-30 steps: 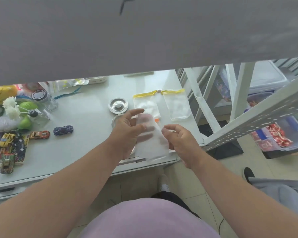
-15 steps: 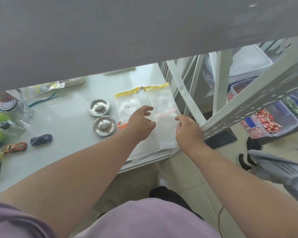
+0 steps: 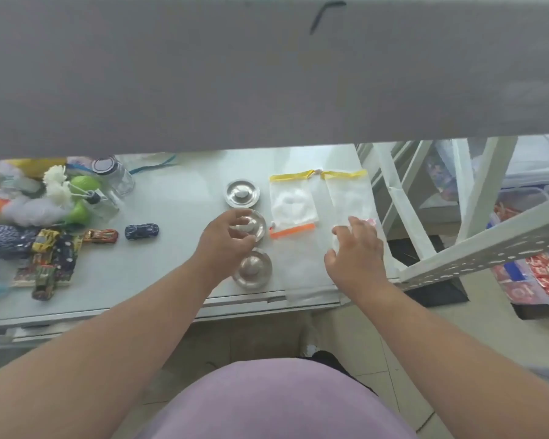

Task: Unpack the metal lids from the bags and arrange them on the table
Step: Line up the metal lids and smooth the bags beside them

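Three round metal lids lie in a column on the pale table (image 3: 159, 280): the far lid (image 3: 242, 193), the middle lid (image 3: 256, 229) and the near lid (image 3: 251, 270). My left hand (image 3: 225, 245) hovers over the middle lid with fingers loosely apart, holding nothing. Right of the lids lie clear bags: two yellow-topped bags (image 3: 293, 204) (image 3: 349, 194), an orange-zip bag (image 3: 298, 258), and a pink-zip bag (image 3: 370, 221). My right hand (image 3: 355, 251) rests flat on the pink-zip bag, fingers spread.
Toy cars (image 3: 141, 231), a glass jar (image 3: 113, 175), green items and white flowers (image 3: 57, 185) crowd the table's left. A white metal rack (image 3: 476, 248) stands at the right, with bins of red packets (image 3: 545, 277) behind. A grey band hides the upper view.
The clear bag both hands held now lies on the table under my right hand. My left hand let go and moved left over the lids. A third lid shows near the front edge.
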Demonstrator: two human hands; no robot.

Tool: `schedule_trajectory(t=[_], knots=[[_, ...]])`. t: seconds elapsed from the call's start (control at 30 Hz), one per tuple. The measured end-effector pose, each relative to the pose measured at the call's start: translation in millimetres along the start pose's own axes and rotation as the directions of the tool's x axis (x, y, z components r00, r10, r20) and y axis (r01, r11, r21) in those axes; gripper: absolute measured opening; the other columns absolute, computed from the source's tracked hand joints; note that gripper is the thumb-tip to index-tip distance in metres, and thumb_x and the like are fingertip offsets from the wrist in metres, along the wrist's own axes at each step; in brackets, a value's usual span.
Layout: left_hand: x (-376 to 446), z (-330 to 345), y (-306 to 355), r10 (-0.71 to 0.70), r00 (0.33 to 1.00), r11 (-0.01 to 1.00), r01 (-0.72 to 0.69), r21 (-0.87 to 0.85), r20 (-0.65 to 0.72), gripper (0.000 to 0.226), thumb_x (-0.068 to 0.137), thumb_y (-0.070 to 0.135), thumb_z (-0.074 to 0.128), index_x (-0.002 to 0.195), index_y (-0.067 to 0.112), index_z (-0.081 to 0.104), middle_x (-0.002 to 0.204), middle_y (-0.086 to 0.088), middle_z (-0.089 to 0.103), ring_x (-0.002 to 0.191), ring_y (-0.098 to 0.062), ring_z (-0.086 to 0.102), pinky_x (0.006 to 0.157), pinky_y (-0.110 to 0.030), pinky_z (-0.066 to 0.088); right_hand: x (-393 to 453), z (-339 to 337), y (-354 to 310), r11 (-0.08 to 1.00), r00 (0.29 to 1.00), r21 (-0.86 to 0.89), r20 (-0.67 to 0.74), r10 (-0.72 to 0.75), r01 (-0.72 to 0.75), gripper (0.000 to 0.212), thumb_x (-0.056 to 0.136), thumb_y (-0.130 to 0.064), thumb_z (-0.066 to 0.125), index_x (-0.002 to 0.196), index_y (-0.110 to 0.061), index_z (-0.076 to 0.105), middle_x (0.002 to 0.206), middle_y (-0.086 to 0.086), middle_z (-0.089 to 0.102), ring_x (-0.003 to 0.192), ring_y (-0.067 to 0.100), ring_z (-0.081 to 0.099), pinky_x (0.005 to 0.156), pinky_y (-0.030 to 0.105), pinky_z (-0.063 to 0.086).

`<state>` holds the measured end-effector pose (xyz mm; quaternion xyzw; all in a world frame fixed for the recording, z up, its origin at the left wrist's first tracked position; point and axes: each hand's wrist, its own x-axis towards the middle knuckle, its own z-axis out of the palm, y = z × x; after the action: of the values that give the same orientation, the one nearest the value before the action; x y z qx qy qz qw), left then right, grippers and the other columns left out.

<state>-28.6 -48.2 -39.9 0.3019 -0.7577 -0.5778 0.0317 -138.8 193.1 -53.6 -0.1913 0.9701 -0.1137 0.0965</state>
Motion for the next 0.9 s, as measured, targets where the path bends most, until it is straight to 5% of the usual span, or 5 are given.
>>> schedule_trajectory(t=[0.2,0.37,0.57,0.73,0.9], knots=[[-8,-34,-23,-0.032,0.997,0.999,0.033,0.013,-0.073,0.052,0.09,0.016,0.074,0.138,0.032,0.064,0.129,0.009,0.067,0.102,-0.014,0.072,0.081,-0.031,0.061,34,5,-76,0.95,0.955,0.134,0.055,-0.291,0.282,0.035,0.091,-0.021,0.065,0.125,-0.012,0.068,0.13,0.007,0.068,0.126,0.034,0.057,0.106,0.047,0.044],[0,-46,-32,-0.031,0.997,0.993,0.038,0.109,-0.072,0.06,0.09,0.025,0.077,0.146,0.035,0.059,0.136,0.008,0.063,0.113,-0.015,0.064,0.093,-0.037,0.058,68,17,-119,0.909,0.886,0.057,0.203,-0.416,0.414,0.044,0.101,-0.039,0.053,0.14,-0.02,0.059,0.15,0.005,0.055,0.143,0.029,0.043,0.114,0.047,0.034],[20,-31,-28,0.054,0.998,0.942,-0.066,0.329,0.044,0.064,0.091,0.022,0.075,0.152,0.028,0.056,0.152,0.004,0.056,0.122,-0.017,0.058,0.1,-0.022,0.041,91,23,-134,0.833,0.812,-0.1,0.309,-0.494,0.545,0.054,0.105,-0.033,0.04,0.157,-0.02,0.039,0.172,0.003,0.026,0.157,0.023,0.023,0.119,0.051,0.029],[38,-23,-25,0.051,0.997,0.91,-0.073,0.408,0.065,0.068,0.086,0.025,0.077,0.151,0.027,0.057,0.152,-0.001,0.057,0.133,-0.027,0.056,0.117,-0.044,0.043,109,28,-140,0.812,0.796,-0.143,0.353,-0.492,0.565,0.057,0.103,-0.036,0.038,0.158,-0.021,0.036,0.175,0.0,0.017,0.159,0.02,0.017,0.119,0.053,0.024],[46,-22,-24,0.041,0.998,0.906,-0.057,0.419,0.047,0.066,0.087,0.023,0.077,0.151,0.027,0.057,0.151,-0.001,0.057,0.13,-0.027,0.057,0.115,-0.041,0.044,119,31,-147,0.805,0.793,-0.16,0.36,-0.491,0.571,0.055,0.103,-0.038,0.04,0.155,-0.02,0.038,0.174,0.0,0.018,0.159,0.02,0.018,0.118,0.054,0.024]])
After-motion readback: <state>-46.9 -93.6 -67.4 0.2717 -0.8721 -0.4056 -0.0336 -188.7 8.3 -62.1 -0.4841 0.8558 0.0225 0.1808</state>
